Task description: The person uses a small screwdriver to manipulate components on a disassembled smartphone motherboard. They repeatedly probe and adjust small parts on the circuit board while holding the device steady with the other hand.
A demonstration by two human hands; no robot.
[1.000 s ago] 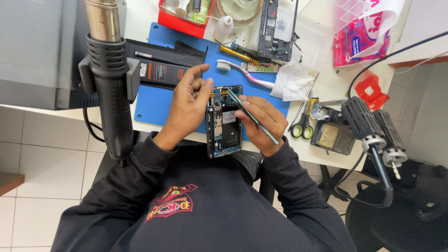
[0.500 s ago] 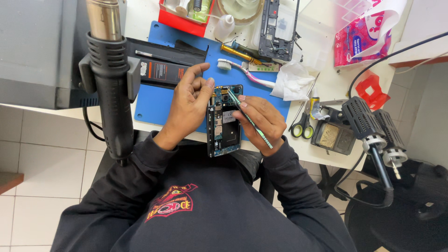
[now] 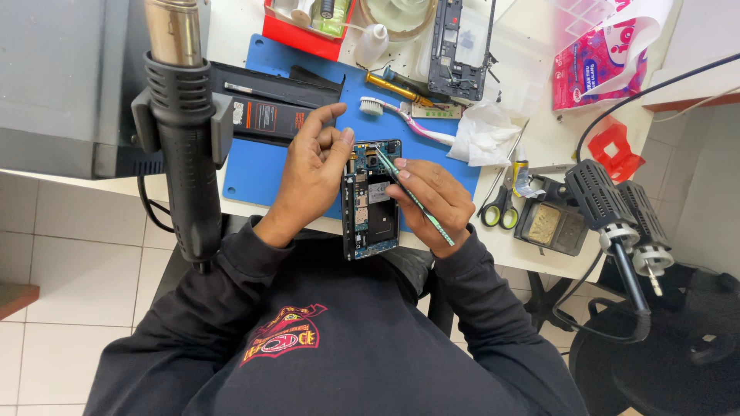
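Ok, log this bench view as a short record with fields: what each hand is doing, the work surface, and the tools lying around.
left hand: left hand steadies the opened smartphone with exposed circuit board at its left edge
right hand: right hand grips thin green-handled tweezers, tip on the board's upper part
surface: blue rubber work mat on a white table
left of mat: black hot-air gun, nozzle up
above phone: white toothbrush with pink handle, crumpled white tissue
right side: green-handled scissors
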